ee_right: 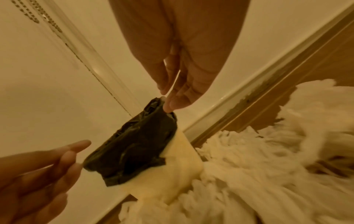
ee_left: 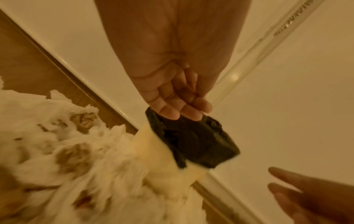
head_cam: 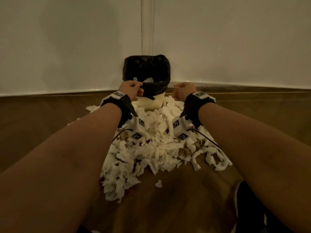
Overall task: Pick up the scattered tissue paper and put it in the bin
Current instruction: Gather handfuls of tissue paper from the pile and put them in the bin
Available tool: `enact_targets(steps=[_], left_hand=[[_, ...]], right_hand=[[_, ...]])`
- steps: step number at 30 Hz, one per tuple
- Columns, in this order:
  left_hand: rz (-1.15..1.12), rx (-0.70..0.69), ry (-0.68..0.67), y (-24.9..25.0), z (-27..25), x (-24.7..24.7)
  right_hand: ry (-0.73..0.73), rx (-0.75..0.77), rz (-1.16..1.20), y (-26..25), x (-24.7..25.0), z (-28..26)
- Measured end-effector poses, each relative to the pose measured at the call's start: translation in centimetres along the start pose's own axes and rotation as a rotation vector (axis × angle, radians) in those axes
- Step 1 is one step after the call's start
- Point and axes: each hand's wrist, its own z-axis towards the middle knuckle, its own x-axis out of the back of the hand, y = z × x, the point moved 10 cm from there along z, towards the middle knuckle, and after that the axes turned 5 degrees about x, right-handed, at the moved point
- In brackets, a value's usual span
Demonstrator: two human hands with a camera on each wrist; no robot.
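Both hands are up at the bin (head_cam: 152, 102), none of the paper in either. My left hand (head_cam: 131, 89) is at the rim's nine o'clock side: the head view suggests it has the black bin liner (head_cam: 155, 89) between thumb and finger, while the left wrist view shows its fingertips (ee_left: 169, 112) against the liner's edge, so I judge it a light pinch rather than a full grip. My right hand (head_cam: 184, 90) sits apart from the bin at its three o'clock, fingers loosely curled in the head view and long and relaxed in the right wrist view, holding nothing. The scattered tissue paper (head_cam: 156, 145) lies heaped on the wood-effect floor (head_cam: 42, 125) from the bin's foot toward six o'clock, with one stray scrap (head_cam: 158, 183) nearer me; a few pale pieces (head_cam: 148, 79) already show inside the bin. I judge the step in hand to be steadying or opening the liner mouth, with collection barely begun. The next move calls for the free hand to drop to the heap and gather a loose handful. Materials: the liner is thin, crinkled, glossy film; the bin body is smooth, pale and cylindrical; the tissue is soft, torn and crumpled, some of it brown-stained. It will compress easily and shed fragments. White skirting (head_cam: 50, 91) runs behind.
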Motion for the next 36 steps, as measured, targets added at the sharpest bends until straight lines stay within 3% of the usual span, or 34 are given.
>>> enact_targets(steps=[5, 10, 14, 18, 22, 27, 36], left_hand=[[0.355, 0.047, -0.233, -7.3, -5.4, -5.1], [0.867, -0.082, -0.492, -15.3, -11.5, -10.7], [1.085, -0.098, -0.649, -20.9, -15.3, -13.9], [1.177, -0.145, -0.735, -23.6, -17.0, -15.8], [1.290, -0.193, -0.733, -24.0, -17.1, -16.5], [1.371, -0.221, -0.703, -25.0, -17.2, -17.2], [1.295, -0.166, -0.641, -25.7, -17.3, -17.5]], right_hand=[[-0.026, -0.116, -0.135, 7.7, 2.5, -4.4], [-0.066, -0.233, -0.301, 15.2, 4.0, -9.2], [-0.197, -0.195, -0.585, 18.2, 3.1, -11.6], [-0.240, -0.113, -0.776, 19.0, 2.3, -12.3], [-0.252, -0.042, -0.905, 19.3, 1.6, -11.6], [-0.277, -0.108, -0.909, 21.4, 1.2, -11.0], [-0.357, -0.118, -0.918, 24.1, 0.0, -11.2]])
